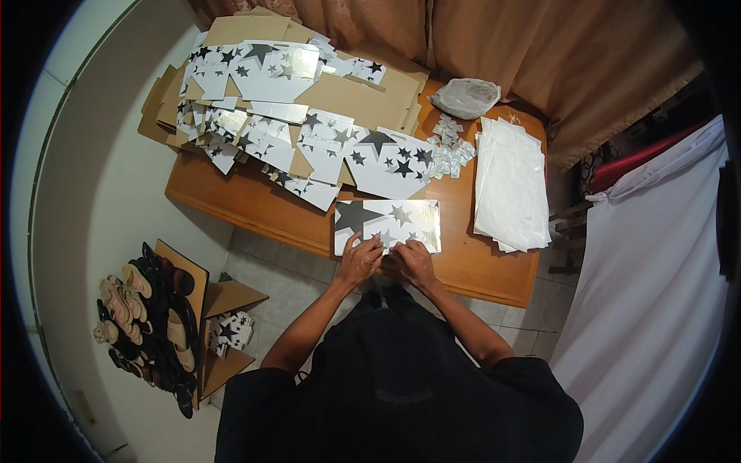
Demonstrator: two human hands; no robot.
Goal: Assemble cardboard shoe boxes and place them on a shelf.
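A white closed box with black and silver stars [397, 212] lies at the table's near edge, right in front of me. My left hand [360, 261] is closed on the box's near edge, its fingers curled and one reaching over the top. Close beside it, my right hand [414, 262] is closed on the same edge, fingertips bent against the cardboard. The two hands almost meet at the middle of that edge. What the fingertips pinch there is too small to make out, and the box's near side is hidden under them.
Flat star-printed cardboard blanks [270, 139] pile up across the wooden table [255, 212]. To the right lie small sachets [451, 147], a plastic bag [465, 98] and a stack of white paper sheets [509, 185]. A shoe rack [202, 309] stands at lower left, white cloth [648, 262] hangs at right.
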